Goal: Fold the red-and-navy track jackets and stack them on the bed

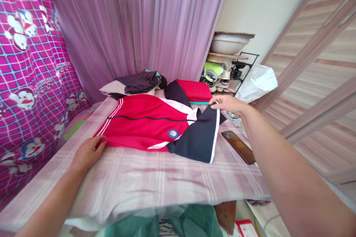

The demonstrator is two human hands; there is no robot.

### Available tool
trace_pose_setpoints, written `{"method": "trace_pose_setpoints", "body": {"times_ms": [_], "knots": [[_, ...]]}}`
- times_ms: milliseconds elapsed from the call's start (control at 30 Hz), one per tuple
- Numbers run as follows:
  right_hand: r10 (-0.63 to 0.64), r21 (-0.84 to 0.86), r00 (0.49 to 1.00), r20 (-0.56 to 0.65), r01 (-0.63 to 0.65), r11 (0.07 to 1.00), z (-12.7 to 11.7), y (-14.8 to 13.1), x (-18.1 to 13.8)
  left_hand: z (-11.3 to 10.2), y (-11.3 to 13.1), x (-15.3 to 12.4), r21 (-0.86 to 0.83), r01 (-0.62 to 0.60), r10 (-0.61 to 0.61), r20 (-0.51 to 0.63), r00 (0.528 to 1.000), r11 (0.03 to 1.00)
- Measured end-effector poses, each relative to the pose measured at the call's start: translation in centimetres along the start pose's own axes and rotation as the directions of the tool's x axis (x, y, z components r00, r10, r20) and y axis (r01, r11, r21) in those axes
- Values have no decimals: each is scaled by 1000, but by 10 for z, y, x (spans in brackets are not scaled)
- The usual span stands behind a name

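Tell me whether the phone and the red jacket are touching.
Apart: the head view shows a strip of cloth between the phone and the white-edged sleeve of the jacket.

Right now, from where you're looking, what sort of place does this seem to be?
Likely a room in a home, perhaps a bedroom: pink cartoon-print fabric and a purple curtain hang around, wood-grain doors stand at right, and a red jacket lies spread out.
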State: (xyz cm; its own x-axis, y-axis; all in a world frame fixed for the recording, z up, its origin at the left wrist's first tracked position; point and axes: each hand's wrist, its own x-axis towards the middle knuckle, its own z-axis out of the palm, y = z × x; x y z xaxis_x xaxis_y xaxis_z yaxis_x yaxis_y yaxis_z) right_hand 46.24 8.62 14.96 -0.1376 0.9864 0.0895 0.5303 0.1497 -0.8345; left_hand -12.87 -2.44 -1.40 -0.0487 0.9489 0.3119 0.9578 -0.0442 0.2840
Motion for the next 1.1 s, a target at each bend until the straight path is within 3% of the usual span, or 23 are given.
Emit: {"method": "trace_pose_setpoints", "body": {"times_ms": [33,100,167,233,300,400,467,533,667,800,967,1100], "knots": [[-103,-59,987,-123,97,994,-1,-11,19,0,0,0,-4,-2,2,-5,1000,1000],[-294,-138,895,-336,262,955,0,-29,53,-1,1,-1,-5,-8,8,-13,1000,1000],[-419,-204,818,-394,366,908,4,-36,75,-1,2,-2,0,-15,15,-15,1000,1000],[-450,-235,816,-363,387,892,14,-28,81,-2,2,-2,12,-20,20,-6,1000,1000],[-371,-208,876,-309,319,925,29,-7,70,-1,1,-2,18,-29,29,4,1000,999],[-96,-106,972,-213,75,992,59,36,33,-1,-1,-1,7,-39,39,5,999,999],[45,-115,985,-166,-65,991,79,62,4,-1,-1,0,-5,-46,46,9,999,999],[107,-244,983,-151,-142,959,96,81,-22,-2,1,0,-8,-46,46,13,999,999],[93,-423,969,-228,-185,887,123,96,-53,-4,4,-1,0,-29,28,21,999,1000],[10,-356,946,-324,-132,925,136,99,-58,-8,5,2,1,4,-4,36,999,1000],[-10,-209,861,-509,-113,971,112,109,-63,-12,9,10,-19,-36,38,84,996,999],[-14,-350,891,-454,-164,922,93,119,-82,-15,16,11,-10,-132,131,158,979,991]]}}
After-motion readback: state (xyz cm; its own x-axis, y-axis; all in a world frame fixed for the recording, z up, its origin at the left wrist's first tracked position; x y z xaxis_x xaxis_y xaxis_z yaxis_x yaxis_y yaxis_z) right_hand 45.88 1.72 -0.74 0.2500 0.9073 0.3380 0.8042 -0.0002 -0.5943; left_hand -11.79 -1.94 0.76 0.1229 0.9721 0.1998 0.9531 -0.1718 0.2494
